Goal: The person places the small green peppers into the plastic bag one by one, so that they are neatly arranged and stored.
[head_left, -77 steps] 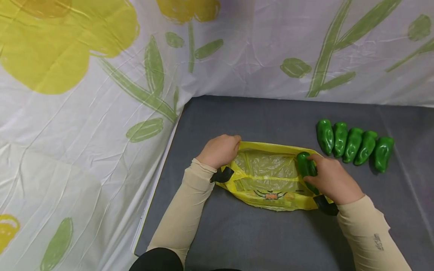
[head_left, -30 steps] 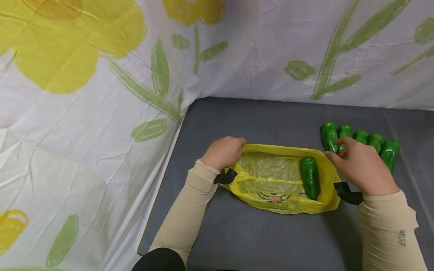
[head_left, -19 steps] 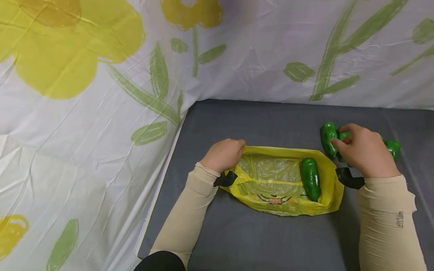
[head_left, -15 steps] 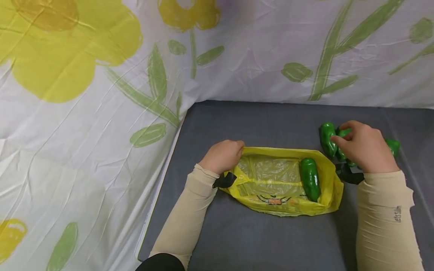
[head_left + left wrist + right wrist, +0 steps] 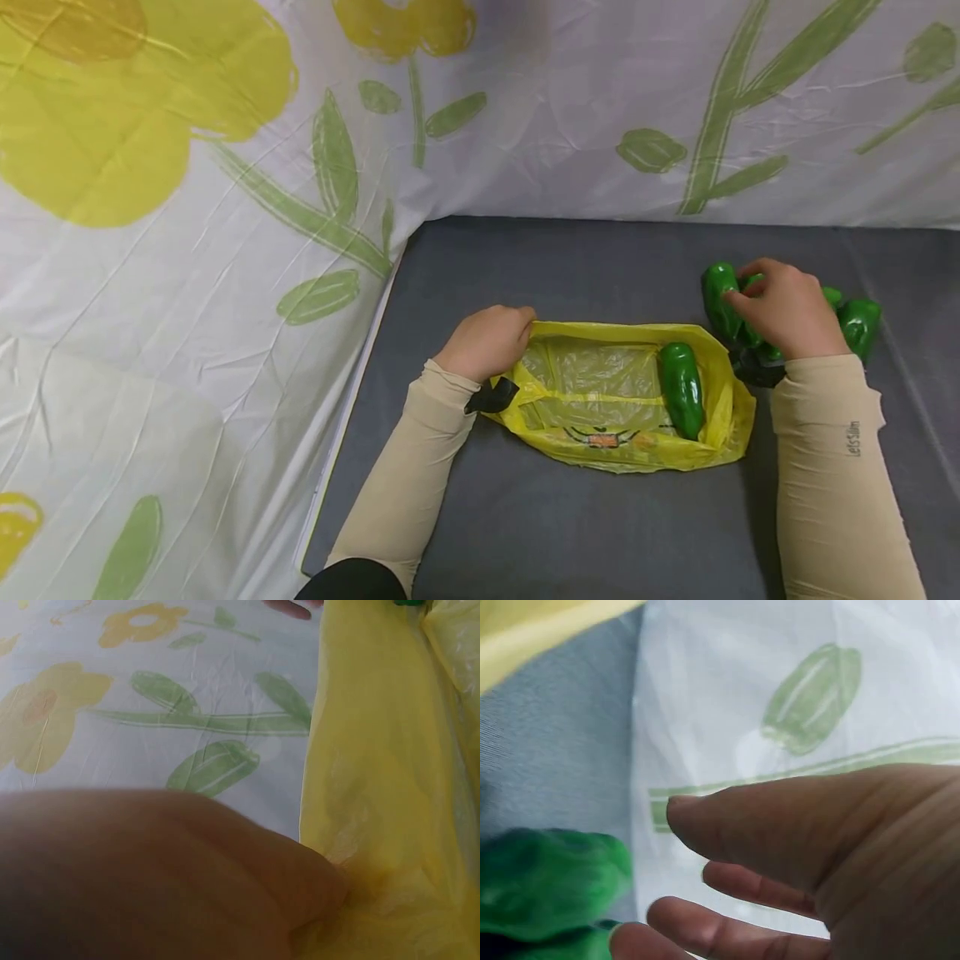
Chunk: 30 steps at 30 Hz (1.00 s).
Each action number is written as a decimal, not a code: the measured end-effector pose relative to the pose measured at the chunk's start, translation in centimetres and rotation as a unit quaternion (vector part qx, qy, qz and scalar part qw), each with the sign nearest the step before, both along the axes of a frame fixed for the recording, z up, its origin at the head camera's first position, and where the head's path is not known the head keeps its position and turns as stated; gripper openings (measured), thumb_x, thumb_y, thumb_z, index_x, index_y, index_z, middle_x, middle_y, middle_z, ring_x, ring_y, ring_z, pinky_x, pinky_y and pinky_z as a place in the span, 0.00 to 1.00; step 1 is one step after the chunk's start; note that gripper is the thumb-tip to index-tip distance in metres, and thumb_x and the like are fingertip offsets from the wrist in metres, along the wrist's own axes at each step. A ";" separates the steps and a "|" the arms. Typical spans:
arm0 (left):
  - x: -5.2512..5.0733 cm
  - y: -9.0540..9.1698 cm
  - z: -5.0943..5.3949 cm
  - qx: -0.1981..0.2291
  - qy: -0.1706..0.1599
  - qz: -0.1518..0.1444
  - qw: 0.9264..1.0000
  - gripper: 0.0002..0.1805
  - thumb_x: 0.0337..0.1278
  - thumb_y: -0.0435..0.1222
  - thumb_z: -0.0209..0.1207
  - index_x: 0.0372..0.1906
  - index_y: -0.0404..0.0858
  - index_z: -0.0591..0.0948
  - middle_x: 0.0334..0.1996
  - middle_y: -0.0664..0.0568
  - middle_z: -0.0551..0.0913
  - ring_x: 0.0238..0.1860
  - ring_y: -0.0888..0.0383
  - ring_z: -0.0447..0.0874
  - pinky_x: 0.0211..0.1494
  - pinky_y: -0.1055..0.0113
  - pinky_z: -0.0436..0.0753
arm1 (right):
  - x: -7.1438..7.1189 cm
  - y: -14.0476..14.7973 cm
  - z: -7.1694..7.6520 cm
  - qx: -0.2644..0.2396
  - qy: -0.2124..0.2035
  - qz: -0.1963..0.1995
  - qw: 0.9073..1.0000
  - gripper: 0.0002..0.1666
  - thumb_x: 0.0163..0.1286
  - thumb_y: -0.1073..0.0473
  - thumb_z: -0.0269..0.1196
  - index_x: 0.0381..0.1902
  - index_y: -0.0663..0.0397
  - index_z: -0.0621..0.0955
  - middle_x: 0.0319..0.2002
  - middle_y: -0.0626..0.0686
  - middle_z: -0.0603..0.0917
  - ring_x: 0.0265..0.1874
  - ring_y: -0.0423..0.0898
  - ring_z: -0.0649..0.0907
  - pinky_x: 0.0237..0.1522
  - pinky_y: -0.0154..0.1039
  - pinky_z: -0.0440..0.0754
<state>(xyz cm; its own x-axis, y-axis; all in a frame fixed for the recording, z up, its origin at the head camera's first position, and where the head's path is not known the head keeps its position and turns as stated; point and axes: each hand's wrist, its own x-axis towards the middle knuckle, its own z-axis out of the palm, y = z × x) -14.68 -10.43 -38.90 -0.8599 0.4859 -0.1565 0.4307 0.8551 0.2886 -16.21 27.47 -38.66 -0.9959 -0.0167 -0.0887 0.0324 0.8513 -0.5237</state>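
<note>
- Right hand (image 5: 787,308): thumb and fingers parted, nothing between them; it hangs over the loose peppers (image 5: 859,327), which lie on the counter (image 5: 555,533) at the 2 o'clock of the yellow bag (image 5: 615,454). Contact cannot be confirmed.
- Left hand (image 5: 486,343): pinches the bag's rim at 10 o'clock.
- Method, as judged: close thumb and fingertips across one pepper's middle, lift it clear of its neighbours, and have the left hand hold the rim steady; the glossy skin may prove slippery.
- Bagged pepper (image 5: 682,392): rests at the bag's 3 o'clock side, lying roughly 12 to 6; deep green, smooth, blunt-ended.
- Loose peppers: equally shiny, clustered (the hand obscures the count).
- Bag: thin, creased, wide-mouthed, printed along its 6 o'clock side.
</note>
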 end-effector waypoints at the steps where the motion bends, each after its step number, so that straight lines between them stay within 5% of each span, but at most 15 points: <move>1: 0.0 0.0 0.0 -0.001 -0.001 0.000 1.000 0.17 0.86 0.36 0.43 0.51 0.39 0.85 0.26 0.53 0.79 0.22 0.59 0.74 0.27 0.66 0.75 | -0.2 0.0 -0.3 0.001 -0.004 0.003 1.000 0.33 0.78 0.52 0.63 0.66 0.75 0.73 0.53 0.79 0.81 0.40 0.71 0.85 0.33 0.62 0.82; 10: 0.1 0.2 -0.1 -0.002 -0.001 -0.010 1.000 0.17 0.86 0.36 0.45 0.59 0.40 0.84 0.39 0.51 0.87 0.27 0.59 0.79 0.32 0.65 0.79 | -0.8 0.1 -1.7 0.024 -0.012 0.003 1.000 0.30 0.78 0.55 0.62 0.66 0.74 0.74 0.56 0.79 0.78 0.44 0.74 0.83 0.35 0.64 0.81; 30: 0.2 0.2 0.1 -0.003 -0.004 -0.014 1.000 0.17 0.86 0.35 0.45 0.58 0.39 0.84 0.34 0.51 0.86 0.24 0.60 0.77 0.30 0.66 0.78 | -1.4 -0.8 -3.3 0.050 -0.029 0.014 0.998 0.38 0.74 0.56 0.66 0.70 0.77 0.70 0.56 0.80 0.79 0.50 0.76 0.81 0.44 0.70 0.80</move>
<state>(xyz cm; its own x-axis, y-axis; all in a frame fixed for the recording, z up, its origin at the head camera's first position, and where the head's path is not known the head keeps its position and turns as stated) -14.51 -10.26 -38.75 -0.8443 0.5096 -0.1658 0.4532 0.8441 0.2866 -17.63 26.71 -41.95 -0.9883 -0.0331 -0.1490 0.0354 0.9000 -0.4344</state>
